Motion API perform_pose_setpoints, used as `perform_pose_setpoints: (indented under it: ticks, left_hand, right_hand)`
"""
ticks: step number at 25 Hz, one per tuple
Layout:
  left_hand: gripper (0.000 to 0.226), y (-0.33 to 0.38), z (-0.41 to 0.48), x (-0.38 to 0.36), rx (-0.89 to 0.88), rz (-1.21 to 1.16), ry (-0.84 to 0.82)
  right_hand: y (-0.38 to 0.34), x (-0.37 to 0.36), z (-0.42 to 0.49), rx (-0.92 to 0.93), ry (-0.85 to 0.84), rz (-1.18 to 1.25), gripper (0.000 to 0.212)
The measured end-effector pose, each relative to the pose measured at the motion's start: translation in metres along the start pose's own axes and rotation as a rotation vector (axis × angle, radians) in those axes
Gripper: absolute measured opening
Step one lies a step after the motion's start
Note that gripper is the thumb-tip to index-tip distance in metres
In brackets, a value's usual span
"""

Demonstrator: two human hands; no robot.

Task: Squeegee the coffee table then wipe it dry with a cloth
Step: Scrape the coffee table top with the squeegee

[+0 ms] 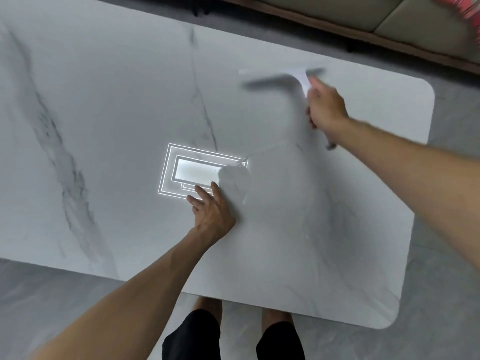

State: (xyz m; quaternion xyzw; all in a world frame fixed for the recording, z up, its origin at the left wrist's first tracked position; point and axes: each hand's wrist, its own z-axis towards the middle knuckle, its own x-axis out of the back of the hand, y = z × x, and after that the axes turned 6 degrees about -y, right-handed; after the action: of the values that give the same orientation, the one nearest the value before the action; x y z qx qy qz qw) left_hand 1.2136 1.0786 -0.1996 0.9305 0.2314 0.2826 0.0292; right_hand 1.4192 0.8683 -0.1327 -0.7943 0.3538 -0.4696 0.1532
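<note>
The white marble coffee table (104, 126) fills most of the view. My right hand (326, 106) is shut on the handle of a squeegee (272, 80), which is motion-blurred; its white-and-dark blade lies across the far right part of the tabletop. A thin end of the handle pokes out below my wrist. My left hand (211, 210) rests flat on the middle of the tabletop with fingers spread, holding nothing. No cloth is in view.
A bright ceiling-light reflection (192, 170) shines on the tabletop by my left hand. A beige sofa (376, 14) runs along the far side, with a red patterned item (467, 14) at top right. Grey floor surrounds the table; my legs stand at its near edge.
</note>
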Motion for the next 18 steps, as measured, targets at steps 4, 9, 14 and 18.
perform_pose_setpoints:
  ticks: [4,9,14,18]
  left_hand:
    - [0.086,0.005,0.005,0.008,0.034,-0.035,-0.058]
    - [0.079,0.009,0.002,0.018,0.017,-0.035,-0.084]
    - [0.06,0.015,-0.004,0.029,0.024,-0.22,-0.036]
    - [0.04,0.013,-0.001,0.023,0.008,0.187,-0.069]
  right_hand:
    - [-0.057,-0.038,0.051,-0.143,-0.012,0.154,0.029]
    - [-0.021,-0.067,0.02,0.164,-0.14,-0.338,0.05]
    - [0.082,-0.03,-0.056,0.36,-0.316,-0.571,0.048]
    - [0.158,0.026,-0.095,0.243,-0.338,-0.644,0.048]
